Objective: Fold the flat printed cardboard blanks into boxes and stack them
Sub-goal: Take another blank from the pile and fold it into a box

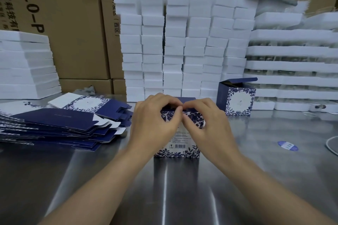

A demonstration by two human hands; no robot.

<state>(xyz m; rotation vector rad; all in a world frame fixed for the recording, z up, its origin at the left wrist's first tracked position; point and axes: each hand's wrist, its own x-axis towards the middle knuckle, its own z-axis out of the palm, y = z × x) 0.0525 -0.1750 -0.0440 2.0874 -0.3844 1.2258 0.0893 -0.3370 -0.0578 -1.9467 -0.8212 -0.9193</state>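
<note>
The blue-and-white leaf-printed cardboard box (180, 144) stands upright on the steel tabletop (182, 188), dead centre, with its top end directly under both hands. The left hand (155, 120) and right hand (206, 124) are equally near, fingers curled over its navy top flap, thumbs meeting mid-box. The folded open-lidded box (237, 98) stands rear right, nearer the right hand. The pile of flat navy cardboard blanks (60, 124) lies left.

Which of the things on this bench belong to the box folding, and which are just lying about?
Job: half-folded box, left hand and right hand pinching its top flap; pile of flat blanks on the left; finished box on the right, lid open.
Lying about: white foam blocks; foam trays; brown cartons; blue sticker; white cable.
</note>
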